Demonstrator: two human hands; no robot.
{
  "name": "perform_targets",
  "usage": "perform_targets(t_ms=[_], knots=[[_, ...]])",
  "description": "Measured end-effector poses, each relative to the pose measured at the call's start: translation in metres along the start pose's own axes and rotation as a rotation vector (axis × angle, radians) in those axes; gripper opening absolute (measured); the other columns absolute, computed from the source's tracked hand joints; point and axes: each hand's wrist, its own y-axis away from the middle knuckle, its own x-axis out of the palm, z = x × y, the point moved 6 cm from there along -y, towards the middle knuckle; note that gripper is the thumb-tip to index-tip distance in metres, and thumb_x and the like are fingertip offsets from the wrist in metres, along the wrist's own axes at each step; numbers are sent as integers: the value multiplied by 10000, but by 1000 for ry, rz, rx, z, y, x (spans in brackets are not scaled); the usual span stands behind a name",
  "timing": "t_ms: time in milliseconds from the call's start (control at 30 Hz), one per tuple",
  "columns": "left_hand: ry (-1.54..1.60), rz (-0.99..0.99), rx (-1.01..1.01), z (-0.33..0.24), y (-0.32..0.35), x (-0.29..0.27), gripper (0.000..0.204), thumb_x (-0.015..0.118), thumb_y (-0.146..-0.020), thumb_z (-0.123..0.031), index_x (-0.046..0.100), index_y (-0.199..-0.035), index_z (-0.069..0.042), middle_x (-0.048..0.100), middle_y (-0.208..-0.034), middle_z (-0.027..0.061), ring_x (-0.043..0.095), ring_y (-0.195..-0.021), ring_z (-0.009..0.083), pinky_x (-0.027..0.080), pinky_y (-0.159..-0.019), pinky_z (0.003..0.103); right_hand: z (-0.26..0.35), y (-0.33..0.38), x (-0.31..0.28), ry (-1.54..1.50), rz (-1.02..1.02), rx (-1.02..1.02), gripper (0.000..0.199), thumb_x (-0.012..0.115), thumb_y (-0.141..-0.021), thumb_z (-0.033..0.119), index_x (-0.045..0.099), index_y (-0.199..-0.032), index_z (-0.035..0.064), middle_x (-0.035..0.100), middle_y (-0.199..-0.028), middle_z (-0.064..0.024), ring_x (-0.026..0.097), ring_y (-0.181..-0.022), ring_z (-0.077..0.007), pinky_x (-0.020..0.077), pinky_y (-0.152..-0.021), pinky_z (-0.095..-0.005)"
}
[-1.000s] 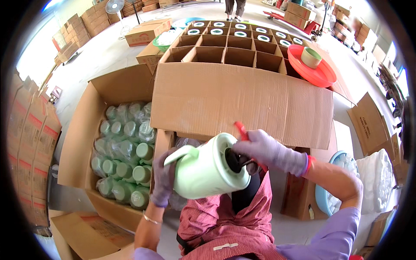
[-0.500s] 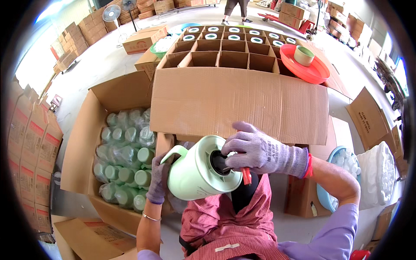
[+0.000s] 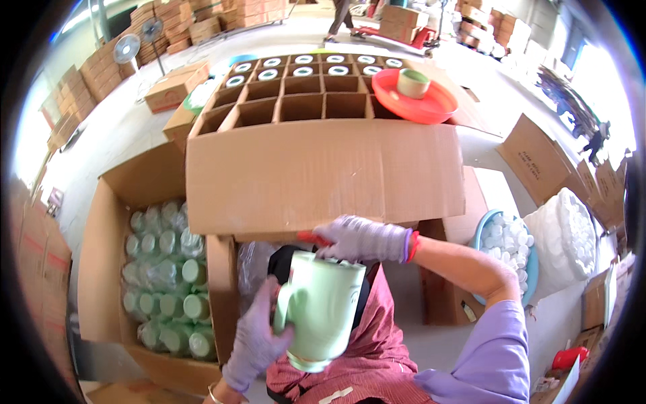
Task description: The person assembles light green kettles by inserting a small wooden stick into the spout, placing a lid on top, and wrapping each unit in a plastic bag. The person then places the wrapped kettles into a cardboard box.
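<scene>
1. Nearest to us, at about 6 o'clock in the view, our left hand (image 3: pixel 254 340) in its pale glove is clamped around the handle side of a light green jug (image 3: pixel 321 311), which sits upright over our lap. We judge that the jug could slip, since the glove fabric offers little bite on the smooth plastic and one hand bears most of the weight.

2. Just above it, our right hand (image 3: pixel 360 240) rests over the jug's mouth, fingers curled together on a red tool (image 3: pixel 311 238); how firmly it pinches, we cannot tell. We judge that the tool could drop into the jug or slide off the rim.

3. The left wrist bends upward, elbow low; the right forearm comes in from 4 o'clock, wrist level.

4. At 9 o'clock, an open carton (image 3: pixel 101 269) holds wrapped green jugs (image 3: pixel 168 283); a swing of our left elbow might knock its flap.

5. Towards 12 o'clock, a large cardboard flap (image 3: pixel 323 175) stands close to the right knuckles and may snag them.

6. Farthest, a divided box (image 3: pixel 303 101) and an orange tray (image 3: pixel 420 101) lie well apart.
</scene>
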Motion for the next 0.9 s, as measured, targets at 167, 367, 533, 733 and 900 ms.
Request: perform_targets(t_ms=[167, 367, 533, 733, 900], knots=[[46, 204, -329, 66, 43, 43, 742, 594, -778, -133, 306, -1457, -58, 644, -966, 285, 645, -913, 460, 531, -784, 482, 12, 35, -105, 207, -674, -131, 295, 625, -896, 338, 582, -947, 51, 655, -860, -192, 668, -820, -366, 536, -676, -472], [419, 243, -341, 61, 49, 61, 655, 626, -837, -74, 378, -1441, -16, 586, -1279, 151, 593, -1119, 232, 480, -927, 348, -159, 66, -260, 657, -963, 394, 275, 588, -886, 277, 647, -1022, 45, 683, -969, -203, 681, -897, -357, 548, -763, -465], [606, 240, -518, 71, 50, 49, 498, 579, -866, -95, 492, -1346, 8, 644, -1187, 111, 606, -989, 187, 508, -841, 322, -248, 57, -291, 560, -640, 598, 345, 583, -824, 293, 698, -1071, 82, 698, -1035, -208, 685, -943, -349, 536, -853, -447], [1276, -227, -750, 103, 50, 45, 306, 614, -910, -163, 629, -1165, 7, 707, -959, 102, 679, -861, 240, 532, -774, 326, -210, 96, -318, 503, -1115, 239, 311, 584, -843, 349, 692, -873, 59, 679, -792, -211, 681, -799, -356, 530, -731, -444], [1141, -400, -647, 108, 49, 54, 331, 617, -910, -175, 619, -1182, 13, 703, -996, 125, 676, -891, 249, 534, -805, 348, -164, 196, -226, 539, -1178, 248, 253, 611, -890, 252, 653, -918, 4, 646, -833, -186, 655, -753, -303, 507, -693, -378]])
